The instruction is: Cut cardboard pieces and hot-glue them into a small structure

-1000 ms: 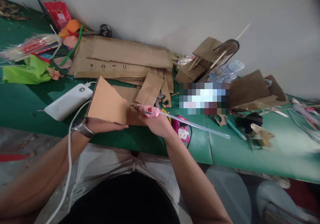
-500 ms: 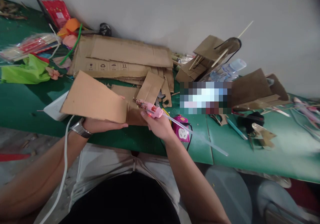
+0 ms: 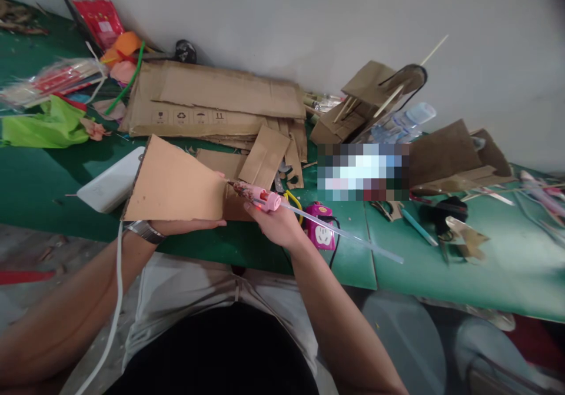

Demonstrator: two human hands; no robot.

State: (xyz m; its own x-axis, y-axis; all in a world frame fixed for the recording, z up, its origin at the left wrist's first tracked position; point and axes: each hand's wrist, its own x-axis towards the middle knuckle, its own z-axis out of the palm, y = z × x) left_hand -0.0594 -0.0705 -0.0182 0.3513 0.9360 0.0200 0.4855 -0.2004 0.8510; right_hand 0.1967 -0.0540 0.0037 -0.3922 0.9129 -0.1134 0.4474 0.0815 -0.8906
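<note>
My left hand holds a tapered piece of cardboard from beneath; its thumb and fingers show at the right edge, the rest is hidden behind the board. In my right hand is a pink glue gun with a long clear glue stick sticking out of its back. The gun's dark nozzle points left, close to the narrow right edge of the cardboard; whether it touches cannot be made out. Another cardboard flap lies just right of that edge, partly behind the gun.
Behind my hands lies a stack of flattened cardboard. A white device sits at left, near a white cable. To the right are a magenta power socket, a cardboard model, a plastic bottle and a teal pen.
The cardboard in my left hand has turned and its wide left end has dropped lower. My right hand has shifted the glue gun slightly left, bringing its nozzle nearer the cardboard's edge.
</note>
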